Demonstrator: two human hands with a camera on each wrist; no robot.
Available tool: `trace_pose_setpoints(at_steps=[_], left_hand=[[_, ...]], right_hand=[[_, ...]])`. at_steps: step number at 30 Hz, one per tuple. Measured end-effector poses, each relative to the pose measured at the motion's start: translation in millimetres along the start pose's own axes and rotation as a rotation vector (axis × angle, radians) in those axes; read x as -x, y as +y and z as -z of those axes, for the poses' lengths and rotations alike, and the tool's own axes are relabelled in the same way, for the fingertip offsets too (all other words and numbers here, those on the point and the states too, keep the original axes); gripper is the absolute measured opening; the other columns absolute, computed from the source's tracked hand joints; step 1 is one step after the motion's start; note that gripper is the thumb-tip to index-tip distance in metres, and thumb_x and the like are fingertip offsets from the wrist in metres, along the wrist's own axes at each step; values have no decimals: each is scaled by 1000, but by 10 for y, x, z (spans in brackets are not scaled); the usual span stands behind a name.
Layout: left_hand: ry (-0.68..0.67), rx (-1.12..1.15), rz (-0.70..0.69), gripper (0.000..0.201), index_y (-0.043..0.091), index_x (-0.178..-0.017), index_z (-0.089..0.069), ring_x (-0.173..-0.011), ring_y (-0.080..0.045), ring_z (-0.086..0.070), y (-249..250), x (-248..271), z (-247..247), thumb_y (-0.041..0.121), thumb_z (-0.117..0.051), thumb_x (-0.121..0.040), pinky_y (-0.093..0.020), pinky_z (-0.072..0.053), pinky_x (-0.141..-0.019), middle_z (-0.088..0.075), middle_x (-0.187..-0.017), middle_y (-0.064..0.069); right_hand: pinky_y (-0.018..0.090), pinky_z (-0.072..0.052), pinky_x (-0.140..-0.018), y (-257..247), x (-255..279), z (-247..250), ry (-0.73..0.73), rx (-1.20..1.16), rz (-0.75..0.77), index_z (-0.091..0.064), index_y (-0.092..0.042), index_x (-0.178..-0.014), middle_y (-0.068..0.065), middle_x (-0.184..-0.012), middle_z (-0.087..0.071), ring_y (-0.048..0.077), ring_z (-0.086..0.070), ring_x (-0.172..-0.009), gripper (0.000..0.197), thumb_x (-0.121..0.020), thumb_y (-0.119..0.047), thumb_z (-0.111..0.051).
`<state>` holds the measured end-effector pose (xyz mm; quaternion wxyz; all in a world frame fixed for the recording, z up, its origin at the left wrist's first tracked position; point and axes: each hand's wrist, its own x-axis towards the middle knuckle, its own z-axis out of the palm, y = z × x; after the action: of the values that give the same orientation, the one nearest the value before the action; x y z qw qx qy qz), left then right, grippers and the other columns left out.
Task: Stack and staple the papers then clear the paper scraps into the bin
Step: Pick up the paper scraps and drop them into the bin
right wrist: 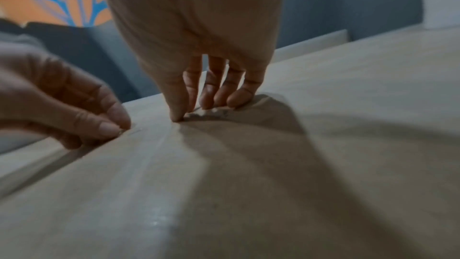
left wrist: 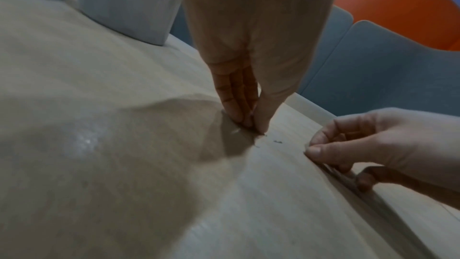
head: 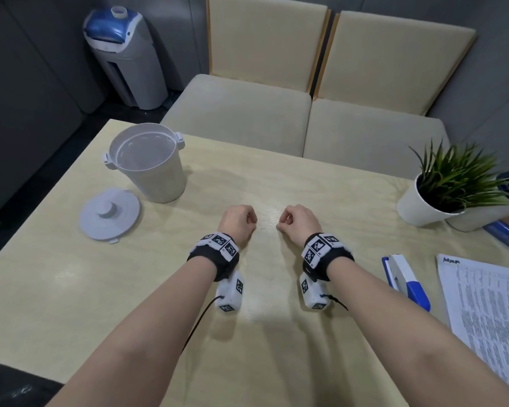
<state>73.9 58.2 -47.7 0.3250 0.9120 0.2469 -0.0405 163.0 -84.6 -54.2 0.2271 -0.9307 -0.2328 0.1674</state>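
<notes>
My left hand (head: 254, 221) and right hand (head: 281, 224) sit close together at the middle of the table (head: 71, 289), fingers curled down to the surface. In the left wrist view the left fingers (left wrist: 236, 105) meet the thumb in a pinch on the tabletop, with tiny paper scraps (left wrist: 277, 141) just beside them. In the right wrist view the right hand (right wrist: 189, 114) pinches small scraps (right wrist: 201, 114) between thumb and fingers. The white bin (head: 149, 163) stands open at the far left. The stacked papers (head: 488, 318) and the blue-and-white stapler (head: 406, 280) lie at the right.
The bin's round lid (head: 110, 212) lies on the table in front of the bin. A potted plant (head: 441, 186) stands at the far right edge. Two beige chairs (head: 247, 113) face the table's far side. A water dispenser (head: 124, 54) stands on the floor beyond.
</notes>
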Motion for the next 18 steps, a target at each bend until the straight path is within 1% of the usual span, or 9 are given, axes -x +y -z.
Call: trace_pose_setpoints(at_steps=[2,4,7,10,11,13,15,16,18], left_hand=[[-26,-31,-30,12,9,-85,-70,-91,-26,-66,5,-21,3,3,-62,-78,-29,-50,-79,-73,-90,-10],[-57,-65,-56,12,7,-85,-70,-91,-28,-66,15,-39,9,2,-61,-78,-31,-51,-80,-73,-90,-11],[-99,-137,-97,12,5,-87,-69,-94,-28,-64,29,-80,24,1,-61,-80,-29,-47,-76,-72,-94,-12],[-149,-244,-150,11,7,-88,-68,-95,-27,-64,61,-121,56,3,-59,-83,-30,-46,-76,-72,-96,-9],[-172,-278,-169,12,8,-90,-68,-96,-27,-64,72,-132,67,4,-58,-84,-29,-45,-75,-71,-98,-9],[-216,-332,-197,15,7,-95,-66,-98,-27,-63,93,-148,88,5,-55,-86,-28,-43,-74,-70,-102,-9],[-239,-367,-213,17,6,-98,-65,-100,-28,-62,107,-156,100,6,-51,-88,-28,-42,-74,-69,-106,-11],[-245,-380,-220,18,5,-99,-65,-101,-29,-62,105,-155,96,6,-50,-88,-28,-41,-74,-69,-107,-12],[-253,-395,-224,19,4,-99,-64,-101,-31,-62,93,-142,84,7,-48,-89,-28,-40,-73,-68,-107,-14]], right_hand=[[34,-45,-84,-30,-15,-12,-29,72,18,-66,-15,-84,6,-104,-62,24,-54,-105,8,-84,-23,-64],[36,-45,-85,-43,-15,-10,-47,131,31,-65,-11,-89,9,-109,-60,27,-53,-109,12,-88,-21,-58],[41,-45,-89,-75,-21,22,-86,234,3,-61,-4,-105,14,-118,-55,32,-49,-114,21,-93,-16,-49],[42,-43,-94,-79,-9,49,-177,331,4,-53,-1,-117,16,-125,-49,33,-43,-121,28,-92,-9,-43],[42,-43,-94,-63,-3,56,-202,349,11,-51,-1,-117,16,-125,-49,33,-42,-121,29,-91,-8,-41],[43,-43,-94,-9,10,86,-251,339,18,-51,-2,-114,17,-122,-50,33,-44,-117,28,-91,-10,-38],[44,-45,-93,79,21,158,-273,256,8,-53,0,-108,19,-117,-55,34,-51,-110,28,-93,-15,-37],[44,-46,-91,143,28,199,-259,187,-11,-55,2,-104,19,-114,-60,34,-55,-106,28,-93,-16,-37],[44,-48,-90,294,65,263,-175,57,-67,-58,2,-99,17,-107,-65,33,-59,-99,25,-92,-16,-41]])
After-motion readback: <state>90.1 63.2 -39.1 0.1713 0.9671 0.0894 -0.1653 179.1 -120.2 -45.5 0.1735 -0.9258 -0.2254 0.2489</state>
